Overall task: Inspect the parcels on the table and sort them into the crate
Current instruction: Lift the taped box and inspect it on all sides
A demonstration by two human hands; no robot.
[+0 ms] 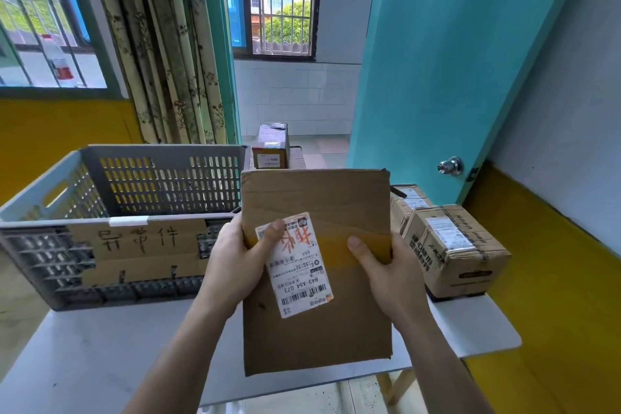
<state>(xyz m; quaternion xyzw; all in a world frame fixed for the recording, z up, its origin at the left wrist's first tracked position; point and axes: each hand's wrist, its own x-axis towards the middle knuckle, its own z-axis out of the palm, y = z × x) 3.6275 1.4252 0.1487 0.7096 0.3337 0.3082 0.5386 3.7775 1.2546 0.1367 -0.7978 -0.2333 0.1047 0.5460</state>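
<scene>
- A flat cardboard parcel (pixel 319 265) is held up in front of the person, above the near edge of the white table (pixel 117 346), its long side running away from the camera
- The left hand (pixel 235 259) grips the parcel's left edge, fingers curled behind it and the thumb pressed on the top corner of a white shipping label (pixel 295 265)
- The label sits tilted on the parcel's face, printed with barcodes and marked with red handwriting
- The right hand (pixel 386 265) grips the right edge the same way, thumb lying across a band of yellowish tape (pixel 336 250) that crosses the parcel
- A grey perforated plastic crate (pixel 141 185) stands on the left part of the table, just beside the held parcel; a cardboard sign (pixel 141 252) with handwritten characters is fixed to its near wall
- Two taped cardboard boxes (pixel 453 252) rest on the table's right side, one behind the other, each with a label on top
- A small upright box (pixel 270 148) stands farther back, beyond the crate's right corner
- A turquoise door (pixel 453 60) with a metal knob (pixel 451 165) stands behind the boxes, and a patterned curtain (pixel 168 44) hangs behind the crate
</scene>
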